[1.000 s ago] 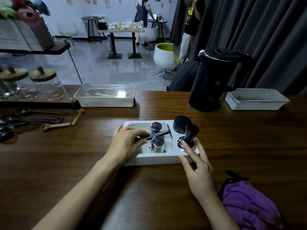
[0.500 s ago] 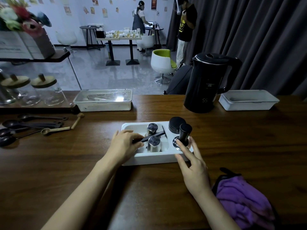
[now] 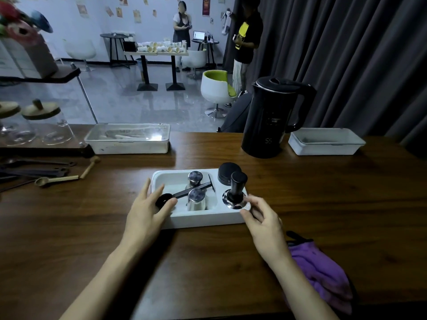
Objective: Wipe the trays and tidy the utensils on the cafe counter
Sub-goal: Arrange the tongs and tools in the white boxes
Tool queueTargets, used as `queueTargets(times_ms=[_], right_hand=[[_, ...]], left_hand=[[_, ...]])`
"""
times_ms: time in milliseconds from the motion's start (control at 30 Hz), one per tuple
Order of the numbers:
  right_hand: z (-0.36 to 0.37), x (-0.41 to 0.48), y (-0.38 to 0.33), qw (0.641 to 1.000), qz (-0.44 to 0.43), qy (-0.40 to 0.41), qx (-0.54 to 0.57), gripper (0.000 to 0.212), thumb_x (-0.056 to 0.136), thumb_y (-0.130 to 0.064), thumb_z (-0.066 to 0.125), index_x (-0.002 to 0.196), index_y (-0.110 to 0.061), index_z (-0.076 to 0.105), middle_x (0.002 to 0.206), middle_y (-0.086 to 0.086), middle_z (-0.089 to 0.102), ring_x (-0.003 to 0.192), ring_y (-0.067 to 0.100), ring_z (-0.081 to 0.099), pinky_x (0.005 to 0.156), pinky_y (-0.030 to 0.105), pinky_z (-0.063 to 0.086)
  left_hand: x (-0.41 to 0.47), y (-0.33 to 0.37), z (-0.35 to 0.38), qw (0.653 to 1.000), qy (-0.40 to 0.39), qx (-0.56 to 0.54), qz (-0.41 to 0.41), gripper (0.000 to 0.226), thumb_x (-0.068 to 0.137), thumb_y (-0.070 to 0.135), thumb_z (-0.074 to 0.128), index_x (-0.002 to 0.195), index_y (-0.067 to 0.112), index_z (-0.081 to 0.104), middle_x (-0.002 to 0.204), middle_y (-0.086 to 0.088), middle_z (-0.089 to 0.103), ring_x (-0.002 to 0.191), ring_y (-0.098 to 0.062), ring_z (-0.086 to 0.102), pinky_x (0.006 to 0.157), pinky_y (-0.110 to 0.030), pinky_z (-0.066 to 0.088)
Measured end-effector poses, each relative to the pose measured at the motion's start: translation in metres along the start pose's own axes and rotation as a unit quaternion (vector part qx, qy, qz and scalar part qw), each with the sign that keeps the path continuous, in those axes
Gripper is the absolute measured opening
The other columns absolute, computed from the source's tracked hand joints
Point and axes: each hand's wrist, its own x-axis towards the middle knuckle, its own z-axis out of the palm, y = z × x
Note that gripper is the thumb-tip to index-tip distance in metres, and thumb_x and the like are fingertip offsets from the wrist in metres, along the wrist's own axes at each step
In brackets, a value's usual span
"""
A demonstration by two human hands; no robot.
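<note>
The left hand (image 3: 147, 211) has let go of the scoop (image 3: 184, 192). Its fingers now lie straight and spread by the scoop's bowl at the tray's (image 3: 203, 221) left rim, with the handle resting across the steel cups (image 3: 196, 196). The right hand (image 3: 263, 215) has drawn back from the tamper (image 3: 235, 190), loosely bent and holding nothing. The utensils look settled, so wiping with the cloth (image 3: 318, 271) seems next.

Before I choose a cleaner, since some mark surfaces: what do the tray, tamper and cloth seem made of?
Tray: probably matte white plastic, with rounded moulded edges. Tamper: mirror-bright metal base; matte black handle, material unclear. Cloth: soft purple fabric, crumpled in folds.
</note>
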Motion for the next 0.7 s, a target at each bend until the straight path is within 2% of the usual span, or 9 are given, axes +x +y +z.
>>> queueTargets(times_ms=[67, 133, 200, 233, 300, 400, 500, 600, 700], right_hand=[[-0.004, 0.005, -0.002, 1.000, 0.018, -0.009, -0.002, 0.034, 0.095, -0.022, 0.069, 0.126, -0.033, 0.060, 0.117, -0.028, 0.058, 0.122, 0.004, 0.057, 0.083, 0.005, 0.047], [-0.009, 0.014, -0.003, 0.998, 0.026, -0.042, -0.031, 0.051, 0.093, -0.036, 0.070, 0.140, -0.041, 0.051, 0.122, -0.034, 0.055, 0.118, -0.004, 0.053, 0.084, 0.006, 0.044], [-0.012, 0.022, -0.002, 0.993, 0.028, -0.087, -0.069, 0.065, 0.090, -0.048, 0.069, 0.147, -0.047, 0.040, 0.126, -0.039, 0.051, 0.118, -0.010, 0.049, 0.092, 0.008, 0.041], [-0.014, 0.027, -0.002, 0.990, 0.032, -0.104, -0.085, 0.070, 0.088, -0.054, 0.068, 0.150, -0.047, 0.037, 0.131, -0.037, 0.051, 0.123, -0.008, 0.048, 0.099, 0.014, 0.041], [-0.015, 0.033, 0.001, 0.984, 0.046, -0.125, -0.116, 0.079, 0.084, -0.064, 0.066, 0.153, -0.046, 0.031, 0.146, -0.022, 0.050, 0.137, 0.006, 0.044, 0.110, 0.029, 0.040], [-0.012, 0.034, 0.003, 0.978, 0.053, -0.124, -0.157, 0.083, 0.083, -0.065, 0.067, 0.154, -0.046, 0.029, 0.147, -0.010, 0.052, 0.135, 0.019, 0.048, 0.104, 0.033, 0.045], [-0.010, 0.034, 0.000, 0.979, 0.048, -0.108, -0.166, 0.082, 0.082, -0.062, 0.070, 0.153, -0.045, 0.031, 0.143, -0.008, 0.056, 0.127, 0.018, 0.054, 0.095, 0.029, 0.048], [-0.011, 0.044, -0.004, 0.981, 0.045, -0.087, -0.165, 0.080, 0.085, -0.055, 0.072, 0.153, -0.040, 0.034, 0.147, -0.009, 0.053, 0.131, 0.017, 0.052, 0.102, 0.031, 0.047], [-0.015, 0.063, -0.011, 0.986, 0.038, -0.065, -0.148, 0.079, 0.086, -0.050, 0.073, 0.154, -0.036, 0.034, 0.150, -0.012, 0.048, 0.139, 0.017, 0.044, 0.108, 0.031, 0.041]], left_hand=[[-0.009, 0.007, -0.001, 1.000, -0.002, -0.004, -0.026, 0.060, 0.095, 0.044, 0.065, 0.150, 0.023, 0.049, 0.159, 0.003, 0.041, 0.139, -0.021, 0.044, 0.098, -0.033, 0.034], [-0.018, 0.011, -0.004, 0.998, 0.004, -0.018, -0.055, 0.059, 0.093, 0.049, 0.067, 0.145, 0.025, 0.051, 0.141, 0.000, 0.060, 0.118, -0.024, 0.056, 0.088, -0.031, 0.034], [-0.023, 0.012, -0.009, 0.997, 0.007, -0.005, -0.079, 0.072, 0.083, 0.067, 0.062, 0.145, 0.033, 0.051, 0.124, -0.001, 0.070, 0.105, -0.024, 0.061, 0.085, -0.035, 0.039], [-0.024, 0.011, -0.011, 0.996, 0.006, 0.004, -0.087, 0.077, 0.078, 0.072, 0.058, 0.146, 0.038, 0.049, 0.119, 0.001, 0.072, 0.104, -0.023, 0.063, 0.086, -0.036, 0.041], [-0.025, 0.009, -0.014, 0.995, 0.001, 0.000, -0.098, 0.076, 0.076, 0.072, 0.066, 0.145, 0.045, 0.048, 0.120, 0.008, 0.072, 0.109, -0.021, 0.066, 0.089, -0.036, 0.045], [-0.026, 0.012, -0.016, 0.994, -0.005, -0.012, -0.106, 0.077, 0.075, 0.056, 0.082, 0.144, 0.042, 0.050, 0.126, 0.012, 0.070, 0.120, -0.017, 0.063, 0.091, -0.033, 0.045], [-0.020, 0.013, -0.014, 0.994, 0.006, -0.019, -0.105, 0.081, 0.072, 0.050, 0.086, 0.145, 0.036, 0.053, 0.126, 0.013, 0.069, 0.122, -0.014, 0.062, 0.090, -0.029, 0.044], [-0.006, 0.013, -0.009, 0.996, 0.013, -0.024, -0.084, 0.078, 0.072, 0.048, 0.087, 0.142, 0.038, 0.055, 0.111, 0.027, 0.064, 0.114, -0.007, 0.063, 0.089, -0.027, 0.044], [0.022, 0.024, -0.003, 0.998, 0.013, -0.026, -0.052, 0.075, 0.075, 0.045, 0.086, 0.143, 0.038, 0.054, 0.102, 0.038, 0.056, 0.113, -0.006, 0.062, 0.088, -0.027, 0.042]])
